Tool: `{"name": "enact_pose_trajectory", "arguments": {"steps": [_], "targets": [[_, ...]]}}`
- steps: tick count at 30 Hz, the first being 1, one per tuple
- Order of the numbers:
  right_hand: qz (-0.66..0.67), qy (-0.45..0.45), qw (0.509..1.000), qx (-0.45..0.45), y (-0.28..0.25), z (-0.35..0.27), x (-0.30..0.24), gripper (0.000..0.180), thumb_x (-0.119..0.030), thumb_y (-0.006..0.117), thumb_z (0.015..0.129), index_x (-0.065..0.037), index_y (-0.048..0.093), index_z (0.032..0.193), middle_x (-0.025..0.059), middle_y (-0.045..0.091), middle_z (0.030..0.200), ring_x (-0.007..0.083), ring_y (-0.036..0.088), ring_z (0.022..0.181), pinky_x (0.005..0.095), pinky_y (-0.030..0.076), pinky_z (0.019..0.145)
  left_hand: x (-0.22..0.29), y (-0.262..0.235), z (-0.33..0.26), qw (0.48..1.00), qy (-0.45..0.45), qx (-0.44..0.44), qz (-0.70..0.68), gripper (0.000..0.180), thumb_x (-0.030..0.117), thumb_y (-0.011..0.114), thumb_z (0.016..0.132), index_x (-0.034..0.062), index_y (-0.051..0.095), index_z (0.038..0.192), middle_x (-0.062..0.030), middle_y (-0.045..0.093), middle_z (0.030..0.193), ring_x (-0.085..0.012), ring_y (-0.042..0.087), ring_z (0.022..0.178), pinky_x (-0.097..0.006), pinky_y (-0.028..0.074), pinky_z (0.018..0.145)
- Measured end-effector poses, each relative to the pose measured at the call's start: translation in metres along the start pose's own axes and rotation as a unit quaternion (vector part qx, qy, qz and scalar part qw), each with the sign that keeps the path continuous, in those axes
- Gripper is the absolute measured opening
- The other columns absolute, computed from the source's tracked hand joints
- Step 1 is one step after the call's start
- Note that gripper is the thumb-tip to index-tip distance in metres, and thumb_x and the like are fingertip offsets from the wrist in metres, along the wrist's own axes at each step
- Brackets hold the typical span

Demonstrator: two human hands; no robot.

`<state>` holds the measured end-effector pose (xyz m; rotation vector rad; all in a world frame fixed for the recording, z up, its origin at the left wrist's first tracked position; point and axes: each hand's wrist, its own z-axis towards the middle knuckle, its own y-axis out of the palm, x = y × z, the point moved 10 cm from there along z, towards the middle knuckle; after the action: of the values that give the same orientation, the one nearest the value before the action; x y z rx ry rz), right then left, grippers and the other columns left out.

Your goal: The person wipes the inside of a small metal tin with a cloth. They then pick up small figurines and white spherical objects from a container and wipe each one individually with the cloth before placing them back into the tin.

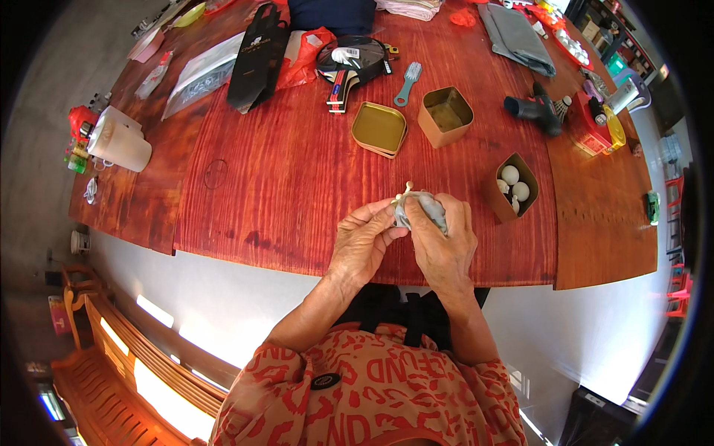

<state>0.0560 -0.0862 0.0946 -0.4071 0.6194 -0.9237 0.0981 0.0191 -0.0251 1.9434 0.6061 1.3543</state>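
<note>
1. Above the red table (260, 201), near its front edge: small crumpled grey pouch (435, 211), between both hands. Pale knobbed stick (409, 186) at its upper left; can't tell if joined.
2. Left hand (361, 244): fingers drawn narrow, pinching the pouch's left end by the stick.
3. Right hand (448, 241): fingers curled round the right side, thumb pressed on top.
4. Handling, my read: light, soft, thin-skinned; creases easily, probably a bit slippery. Contents hidden, so core stiffness unknown.
5. Stick looks thin, likely snaps if bent. Keep side load off it.
6. Best hold: fingertips at the left end, right hand cupping the body, light squeeze.
</note>
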Motion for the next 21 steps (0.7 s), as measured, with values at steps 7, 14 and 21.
{"name": "enact_pose_trajectory", "arguments": {"steps": [7, 14, 21], "targets": [[-0.010, -0.030, 0.999, -0.028, -0.007, -0.006, -0.004, 0.031, -0.007, 0.071, 0.067, -0.011, 0.070, 0.098, 0.0077, 0.053, 0.092, 0.0212, 0.053, 0.071, 0.0275, 0.046, 0.049, -0.011, 0.003, 0.000, 0.999, -0.013, -0.018, -0.023, 0.017, 0.007, 0.054, 0.092, 0.0014, 0.064, 0.105, -0.0109, 0.066, 0.104, -0.0174, 0.064, 0.093, -0.030, 0.056, 0.081], [0.064, 0.006, 0.996, -0.063, -0.009, -0.012, 0.002, 0.030, -0.007, 0.071, 0.067, -0.012, 0.070, 0.096, 0.0064, 0.053, 0.092, 0.0213, 0.054, 0.074, 0.0290, 0.048, 0.052, -0.008, -0.001, 0.003, 1.000, 0.009, -0.024, -0.002, 0.016, 0.008, 0.057, 0.092, 0.0019, 0.065, 0.104, -0.0105, 0.066, 0.104, -0.0174, 0.064, 0.093, -0.032, 0.055, 0.082], [0.029, 0.010, 1.000, 0.006, -0.011, -0.002, 0.003, 0.029, -0.007, 0.071, 0.068, -0.014, 0.069, 0.096, 0.0051, 0.053, 0.094, 0.0214, 0.054, 0.075, 0.0285, 0.048, 0.052, -0.006, 0.011, -0.003, 1.000, -0.002, -0.025, 0.008, 0.018, 0.010, 0.054, 0.093, 0.0026, 0.065, 0.106, -0.0104, 0.066, 0.104, -0.0178, 0.063, 0.093, -0.030, 0.055, 0.080]]}}
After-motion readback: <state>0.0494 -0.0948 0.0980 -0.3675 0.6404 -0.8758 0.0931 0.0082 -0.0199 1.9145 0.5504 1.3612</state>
